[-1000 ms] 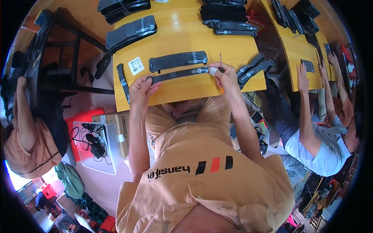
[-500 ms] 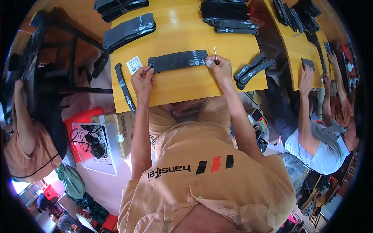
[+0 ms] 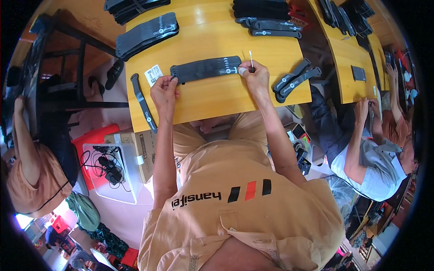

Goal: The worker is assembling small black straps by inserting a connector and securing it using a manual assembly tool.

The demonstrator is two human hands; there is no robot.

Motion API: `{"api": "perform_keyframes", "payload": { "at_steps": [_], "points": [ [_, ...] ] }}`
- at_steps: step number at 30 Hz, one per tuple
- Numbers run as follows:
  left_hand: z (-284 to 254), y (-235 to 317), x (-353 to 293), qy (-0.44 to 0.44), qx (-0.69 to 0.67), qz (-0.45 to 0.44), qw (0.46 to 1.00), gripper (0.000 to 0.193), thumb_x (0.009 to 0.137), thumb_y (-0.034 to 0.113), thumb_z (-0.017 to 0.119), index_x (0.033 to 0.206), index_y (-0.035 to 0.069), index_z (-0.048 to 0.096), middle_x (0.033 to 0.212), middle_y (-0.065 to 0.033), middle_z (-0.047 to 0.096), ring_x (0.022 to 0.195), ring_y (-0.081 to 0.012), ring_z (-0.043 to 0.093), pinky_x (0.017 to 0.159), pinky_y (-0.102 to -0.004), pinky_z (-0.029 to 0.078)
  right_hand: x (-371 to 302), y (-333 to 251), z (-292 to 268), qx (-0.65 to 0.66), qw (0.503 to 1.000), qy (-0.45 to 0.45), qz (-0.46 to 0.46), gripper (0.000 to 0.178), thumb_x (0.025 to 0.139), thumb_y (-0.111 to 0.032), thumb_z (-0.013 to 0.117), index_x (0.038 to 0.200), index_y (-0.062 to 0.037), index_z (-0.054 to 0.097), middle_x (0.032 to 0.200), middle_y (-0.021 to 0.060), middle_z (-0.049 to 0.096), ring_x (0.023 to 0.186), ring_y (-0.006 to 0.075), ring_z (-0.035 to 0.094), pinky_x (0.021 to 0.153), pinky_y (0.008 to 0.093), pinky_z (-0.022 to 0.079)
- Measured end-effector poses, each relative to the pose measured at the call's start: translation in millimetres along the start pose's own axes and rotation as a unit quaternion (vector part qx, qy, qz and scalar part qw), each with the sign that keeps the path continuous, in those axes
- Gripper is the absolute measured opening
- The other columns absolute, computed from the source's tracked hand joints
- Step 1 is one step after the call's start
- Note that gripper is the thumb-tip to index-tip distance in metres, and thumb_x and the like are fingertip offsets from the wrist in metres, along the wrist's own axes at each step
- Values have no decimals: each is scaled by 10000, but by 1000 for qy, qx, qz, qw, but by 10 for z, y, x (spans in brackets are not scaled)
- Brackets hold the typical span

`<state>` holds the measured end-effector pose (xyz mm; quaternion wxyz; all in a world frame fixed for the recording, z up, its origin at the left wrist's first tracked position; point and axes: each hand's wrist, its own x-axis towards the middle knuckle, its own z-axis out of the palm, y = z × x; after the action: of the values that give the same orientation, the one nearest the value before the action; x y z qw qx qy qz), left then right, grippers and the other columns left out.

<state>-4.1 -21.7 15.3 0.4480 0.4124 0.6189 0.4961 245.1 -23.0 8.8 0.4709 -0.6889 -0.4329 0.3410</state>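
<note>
A row of flat black straps (image 3: 205, 70), stacked and slightly fanned at the left end, stretches between my hands above the yellow table. My left hand (image 3: 164, 92) pinches their left end between thumb and fingers. At the right end, my right hand (image 3: 257, 81) has its thumb and finger at the strap edge, and one digit wears a pale wrap. That hand also grips a slim tool (image 3: 251, 56) with a dark handle and a thin light shaft pointing away from me. Beside my left hand lie a white printed label (image 3: 153, 74) and a single black strap (image 3: 143, 104).
Two or more loose straps (image 3: 296, 81) lie at the table's right edge. Strap stacks stand at the far left (image 3: 147, 36) and far right (image 3: 273, 29). A clear bin with cables (image 3: 110, 174) is on the floor at left. Co-workers sit on both sides.
My hands and the straps stay nearly still, shifting very slightly left in the picture. The co-worker at right has let go of a dark flat piece and drawn a hand back.
</note>
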Motion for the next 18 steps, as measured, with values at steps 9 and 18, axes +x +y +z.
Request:
{"api": "perform_keyframes", "payload": {
  "at_steps": [9, 18],
  "points": [
    [-10, 4, 2, 2, 6, -11, 1000, 95, 783, 54, 630, 825, -18, 585, 639, -31, 556, 440, -65, 494, 378, -189, 387, -4, -12, 2, -17, 1000, 1, -5, 66, 683, -51, 661, 740, -20, 651, 581, 23, 568, 535, 99, 509, 518, 250, 415],
    [-12, -18, 8, 3, -2, -4, 1000, 104, 779, 51, 636, 830, -18, 579, 630, -33, 553, 430, -76, 500, 374, -192, 402, 5, 7, 8, 4, 1000, 0, -12, 62, 681, -56, 662, 728, -19, 646, 567, 21, 554, 533, 97, 504, 514, 250, 407]
  ]
}}
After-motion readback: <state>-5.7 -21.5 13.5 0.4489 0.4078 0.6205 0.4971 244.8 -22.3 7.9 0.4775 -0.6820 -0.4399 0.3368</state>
